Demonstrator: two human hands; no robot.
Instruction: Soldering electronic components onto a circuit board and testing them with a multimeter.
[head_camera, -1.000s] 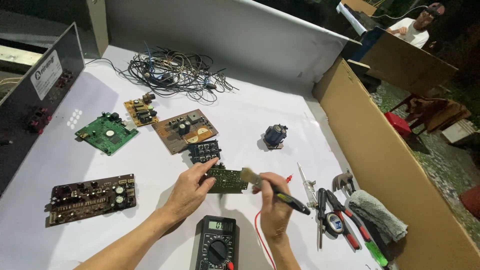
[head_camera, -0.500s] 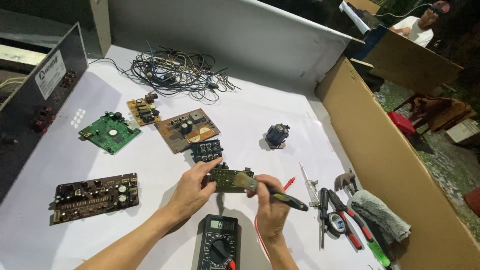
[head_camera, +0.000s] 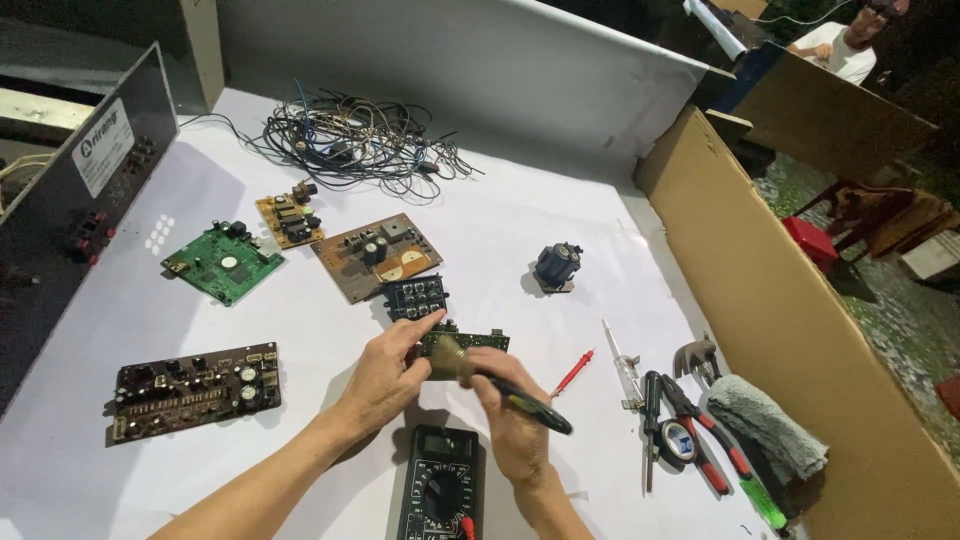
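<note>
Head view: small dark green circuit board (head_camera: 470, 346) held above the white table (head_camera: 520, 230), just below centre, long edge level, components facing up. Left hand (head_camera: 385, 375) reaching in from seven o'clock, thumb and fingers pinching the board's left end. Right hand (head_camera: 512, 415) rising from six o'clock, closed around a dark-handled brush (head_camera: 500, 385), bristle tip touching the board's face. Lying loose at nine to twelve o'clock, largest first: one long dark board (head_camera: 190, 388), one brown board (head_camera: 378, 255), one green board (head_camera: 222, 262), one yellow board (head_camera: 288, 217), one black keypad board (head_camera: 415, 297). One black multimeter (head_camera: 438, 490) at six o'clock.
</note>
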